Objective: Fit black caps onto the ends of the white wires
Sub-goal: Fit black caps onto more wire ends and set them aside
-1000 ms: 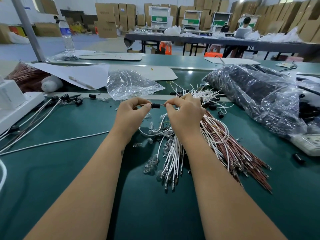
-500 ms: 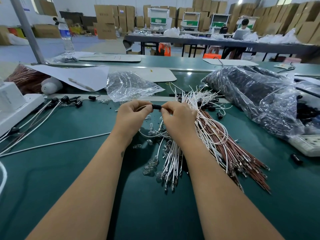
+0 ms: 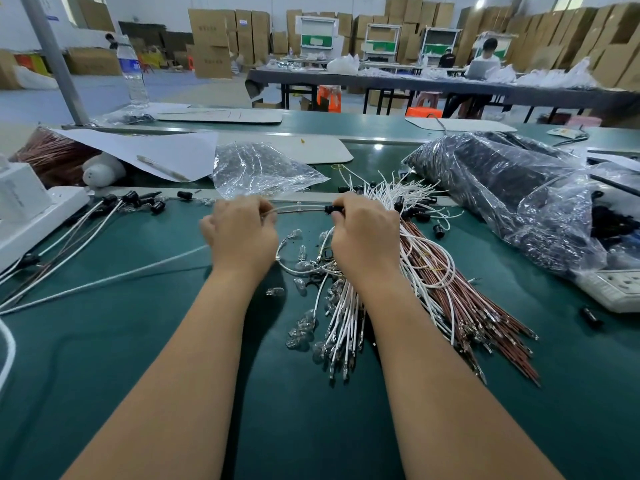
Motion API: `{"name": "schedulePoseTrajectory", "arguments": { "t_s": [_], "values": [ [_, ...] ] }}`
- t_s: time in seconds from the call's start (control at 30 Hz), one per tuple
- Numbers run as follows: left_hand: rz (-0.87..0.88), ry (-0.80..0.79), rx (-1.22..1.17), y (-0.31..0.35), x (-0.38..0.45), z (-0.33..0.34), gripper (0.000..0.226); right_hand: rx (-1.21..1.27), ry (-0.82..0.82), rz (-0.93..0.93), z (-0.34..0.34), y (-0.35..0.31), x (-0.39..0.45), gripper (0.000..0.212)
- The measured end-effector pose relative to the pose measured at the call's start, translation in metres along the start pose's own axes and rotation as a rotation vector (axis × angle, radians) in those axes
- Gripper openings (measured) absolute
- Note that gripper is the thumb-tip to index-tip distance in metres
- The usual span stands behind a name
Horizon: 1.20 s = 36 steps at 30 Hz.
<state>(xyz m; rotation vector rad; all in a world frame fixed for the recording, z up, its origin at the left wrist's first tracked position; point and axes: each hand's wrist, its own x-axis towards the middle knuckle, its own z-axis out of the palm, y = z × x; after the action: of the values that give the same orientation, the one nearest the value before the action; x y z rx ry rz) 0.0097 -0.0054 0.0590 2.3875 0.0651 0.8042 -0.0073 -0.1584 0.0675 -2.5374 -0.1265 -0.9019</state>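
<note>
A white wire stretches level between my hands above the green table. My left hand pinches the wire's left part. My right hand grips the black cap sitting on the wire's right end. Beneath my right hand lies a heap of white wires mixed with brown wires. Loose black caps lie by the heap's far end. Several capped wires lie at the left.
A clear bag lies behind my hands, and a big bag of black parts sits at the right. Small glass bulbs are scattered between my arms. White power strips lie at the left and right edges.
My hands have drawn apart: the left slid left along the wire, and a stretch of white wire now shows between them. The cap stays at the right hand.
</note>
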Motion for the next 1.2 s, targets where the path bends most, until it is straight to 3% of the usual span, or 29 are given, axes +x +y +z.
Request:
{"name": "schedulePoseTrajectory", "arguments": {
  "t_s": [0.1, 0.17, 0.27, 0.33, 0.4, 0.6, 0.83, 0.93, 1.2],
  "values": [
    [-0.172, 0.079, 0.176, -0.015, 0.004, -0.007, 0.013, -0.061, 0.011, 0.069, -0.002, 0.005, 0.003, 0.012],
    [-0.172, 0.085, 0.216, -0.018, 0.004, -0.008, 0.021, 0.007, -0.025, 0.089, -0.002, 0.006, 0.004, 0.011],
    [0.083, 0.086, 0.094, -0.004, -0.002, -0.005, 0.037, 0.144, -0.105, 0.072, 0.0, 0.0, 0.002, 0.013],
    [0.316, 0.005, 0.007, 0.009, -0.006, 0.001, 0.038, 0.232, -0.136, 0.047, 0.002, -0.004, 0.0, 0.013],
    [0.438, -0.074, -0.068, 0.015, -0.009, 0.007, 0.033, 0.286, -0.16, 0.029, 0.003, -0.007, -0.001, 0.014],
    [0.249, -0.086, -0.187, 0.005, -0.005, 0.006, 0.03, 0.316, -0.194, 0.042, 0.005, -0.004, -0.001, 0.014],
    [0.247, -0.126, -0.329, 0.008, -0.008, 0.007, 0.007, 0.434, -0.148, 0.07, 0.005, -0.005, -0.003, 0.014],
    [0.182, -0.124, -0.348, 0.004, -0.006, 0.009, 0.008, 0.462, -0.123, 0.111, 0.006, -0.003, -0.003, 0.018],
    [0.143, -0.124, -0.365, 0.002, -0.004, 0.009, 0.008, 0.516, -0.045, 0.151, 0.004, 0.0, 0.0, 0.006]
  ]
}}
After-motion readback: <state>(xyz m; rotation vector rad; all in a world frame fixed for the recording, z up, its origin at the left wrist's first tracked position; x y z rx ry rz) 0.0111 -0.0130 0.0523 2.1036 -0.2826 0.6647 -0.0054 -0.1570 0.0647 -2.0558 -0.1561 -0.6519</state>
